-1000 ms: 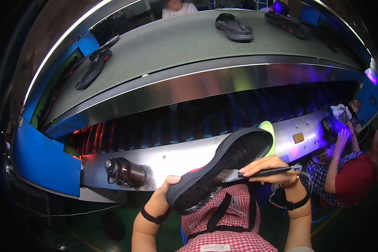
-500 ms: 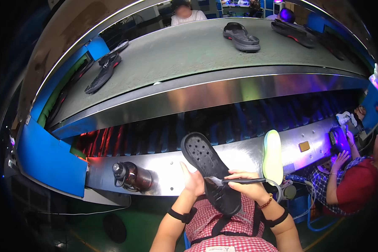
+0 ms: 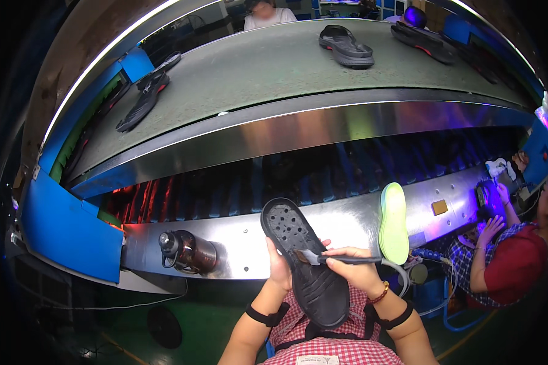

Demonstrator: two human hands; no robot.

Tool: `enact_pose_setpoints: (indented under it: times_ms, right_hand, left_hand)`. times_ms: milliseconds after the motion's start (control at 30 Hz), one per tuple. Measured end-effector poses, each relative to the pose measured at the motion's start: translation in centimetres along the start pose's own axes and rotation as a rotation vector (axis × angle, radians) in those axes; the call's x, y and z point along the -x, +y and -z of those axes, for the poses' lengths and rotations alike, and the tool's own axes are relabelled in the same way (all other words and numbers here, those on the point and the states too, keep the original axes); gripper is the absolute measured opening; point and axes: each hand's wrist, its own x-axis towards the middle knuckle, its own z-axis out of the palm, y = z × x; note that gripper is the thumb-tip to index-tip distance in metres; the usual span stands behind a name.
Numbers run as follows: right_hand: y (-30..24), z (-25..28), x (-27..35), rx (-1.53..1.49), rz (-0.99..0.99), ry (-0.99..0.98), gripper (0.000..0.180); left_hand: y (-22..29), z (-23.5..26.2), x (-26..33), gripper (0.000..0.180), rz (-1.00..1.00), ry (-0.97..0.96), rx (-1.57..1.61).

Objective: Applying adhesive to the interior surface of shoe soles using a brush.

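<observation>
2 hands busy: L hand (image 3: 279, 269) part-curled round L edge of a blk shoe sole (image 3: 319, 289), fingertips showing past its R edge; R hand (image 3: 360, 274) closed in a pinch on the handle of a brush (image 3: 342, 260). Sole's held up in front of the red-check garment (image 3: 280, 351), inner face up, holed end pointing away from the person. Bristles at approx. mid-length, just below the holes. Progress (my est.): mid-brushing; holed end has a greyish sheen, poss. done, nearer end looks more matte, prob. left to do, but can't rule out it's just the light. Yellow-green sole (image 3: 394, 225) lies on the metal bench (image 3: 243, 243) to R, apart from both hands; can't tell if treated. Other blk soles (image 3: 353, 58) on the green belt (image 3: 243, 79) beyond, status unclear. Containers: dark bottle (image 3: 193, 252), cap on, on bench to L, fill level not readable; small round pot-like thing (image 3: 418, 274) by the bench's near edge at R, beside a pale hose (image 3: 403, 283), contents too small to ID.
</observation>
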Motion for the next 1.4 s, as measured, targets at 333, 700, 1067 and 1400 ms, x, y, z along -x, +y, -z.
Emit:
enact_pose_setpoints:
  times_ms: [333, 700, 1067, 1400]
  right_hand:
    - [0.1, -0.7, 2.8, 0.725, 0.807, -0.186, 0.019]
    - [-4.5, 0.2, -0.9, 0.344, 0.616, -0.292, 0.020]
    - [-5.4, 1.8, 1.0, 0.374, 0.551, -0.519, 0.021]
    - [-6.1, 3.4, 0.9, 0.362, 0.554, -0.546, 0.016]
  left_hand:
    - [2.7, 0.4, -0.1, 0.097, -0.460, 0.455, -0.067]
    - [1.1, -3.7, -0.6, 0.103, -0.397, 0.191, -0.124]
    - [2.8, -5.9, -0.7, 0.095, -0.600, 0.099, -0.194]
    - [3.7, -6.6, -0.9, 0.103, -0.595, -0.084, -0.256]
